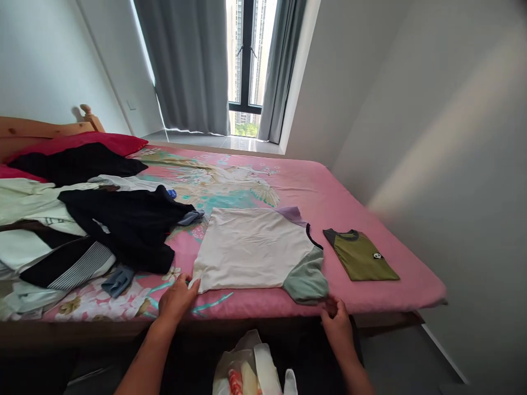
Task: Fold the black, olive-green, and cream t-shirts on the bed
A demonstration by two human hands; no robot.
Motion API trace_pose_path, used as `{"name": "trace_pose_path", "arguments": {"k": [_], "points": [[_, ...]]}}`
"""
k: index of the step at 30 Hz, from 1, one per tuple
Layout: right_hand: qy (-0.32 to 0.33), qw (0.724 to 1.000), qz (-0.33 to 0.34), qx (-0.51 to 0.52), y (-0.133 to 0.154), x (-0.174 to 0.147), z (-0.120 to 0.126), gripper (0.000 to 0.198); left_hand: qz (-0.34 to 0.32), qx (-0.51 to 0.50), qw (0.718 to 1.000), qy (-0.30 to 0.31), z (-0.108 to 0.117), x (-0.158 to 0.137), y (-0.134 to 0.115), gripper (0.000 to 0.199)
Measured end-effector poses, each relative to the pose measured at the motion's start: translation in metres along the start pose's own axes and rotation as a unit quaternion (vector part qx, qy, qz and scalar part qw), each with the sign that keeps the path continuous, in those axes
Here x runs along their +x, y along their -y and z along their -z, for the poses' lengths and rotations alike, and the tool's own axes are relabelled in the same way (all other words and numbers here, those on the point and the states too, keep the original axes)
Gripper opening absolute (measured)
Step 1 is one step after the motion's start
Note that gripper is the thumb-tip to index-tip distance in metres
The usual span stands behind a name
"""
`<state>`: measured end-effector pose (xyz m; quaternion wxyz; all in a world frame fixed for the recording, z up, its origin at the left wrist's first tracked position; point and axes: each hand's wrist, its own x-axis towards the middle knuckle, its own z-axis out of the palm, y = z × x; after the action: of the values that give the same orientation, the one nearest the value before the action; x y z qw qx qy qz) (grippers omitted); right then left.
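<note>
A white T-shirt [247,249] with one grey-green sleeve [307,280] and one lilac sleeve [290,214] lies spread on the bed, its dark-edged neckline toward the right. At its near bottom corner, my left hand [179,299] is closed on the hem between thumb and fingers. My right hand [337,321] has its fingers curled together at the cuff of the grey-green sleeve, at the bed's front edge; the fingertips are partly in shadow. To the right lies a folded olive T-shirt [360,258] with a dark collar and a small panda patch.
A heap of loose clothes covers the bed's left side, with a black garment [132,219] on top. Behind it lies a red pillow [119,141] by the wooden headboard [45,129]. An open plastic bag [242,356] sits below me. A wall [453,164] borders the right.
</note>
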<state>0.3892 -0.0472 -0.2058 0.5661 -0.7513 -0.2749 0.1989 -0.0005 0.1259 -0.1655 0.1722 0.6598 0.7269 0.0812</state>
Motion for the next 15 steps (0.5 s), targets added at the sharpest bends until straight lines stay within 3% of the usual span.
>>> {"name": "trace_pose_path", "arguments": {"k": [3,6,10,15], "points": [[-0.003,0.999,0.002,-0.050,0.001,-0.003,0.000,0.040,0.013,-0.004,1.000,0.014,0.000,0.002,0.006,0.037],[0.044,0.995,-0.075,-0.047,0.005,-0.009,-0.001,0.043,0.026,-0.057,0.998,0.007,-0.005,0.007,0.017,0.034],[0.074,0.990,-0.114,0.031,0.013,-0.013,-0.010,0.050,0.031,-0.151,0.988,0.013,-0.011,0.017,0.031,0.041],[0.039,0.985,-0.097,0.134,0.016,-0.028,-0.021,0.039,0.033,-0.198,0.980,0.009,-0.015,0.019,0.036,0.046]]}}
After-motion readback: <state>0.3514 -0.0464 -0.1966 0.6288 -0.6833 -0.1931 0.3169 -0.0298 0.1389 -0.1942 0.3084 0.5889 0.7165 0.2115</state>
